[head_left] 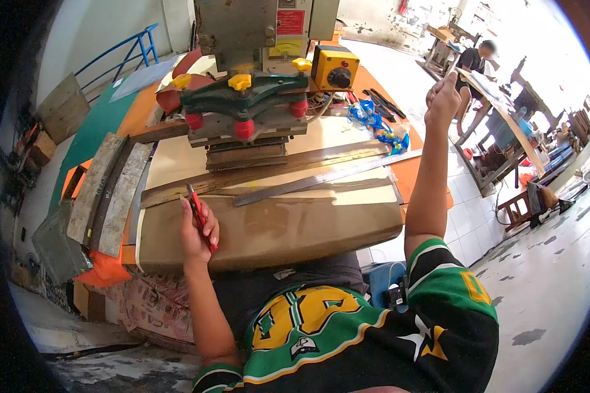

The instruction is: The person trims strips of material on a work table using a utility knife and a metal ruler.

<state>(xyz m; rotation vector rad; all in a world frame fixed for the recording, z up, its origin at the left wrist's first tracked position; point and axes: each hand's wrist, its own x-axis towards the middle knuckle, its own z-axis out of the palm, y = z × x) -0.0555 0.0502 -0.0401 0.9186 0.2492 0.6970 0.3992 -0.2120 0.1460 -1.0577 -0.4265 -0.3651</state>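
My left hand (198, 230) is closed around a slim red pen-like tool (195, 202) with a dark tip, over the left part of a brown padded board (269, 229). My right hand (443, 101) is raised at the upper right, away from the table, its fingers pressed together; what they hold, if anything, I cannot make out. Beyond the board lie a long metal ruler (275, 188) and a worn wooden strip (177, 188), both slanting across a cream sheet (337, 134). A press head (246, 98) with yellow knobs and red feet stands above the sheet.
A yellow control box (335, 68) with a black dial sits beside the press. Blue plastic wrappers (367, 116) and black strips (387, 103) lie to its right. Metal bars (121, 190) rest at the left. Another person (473, 62) sits at a far workbench (505, 111).
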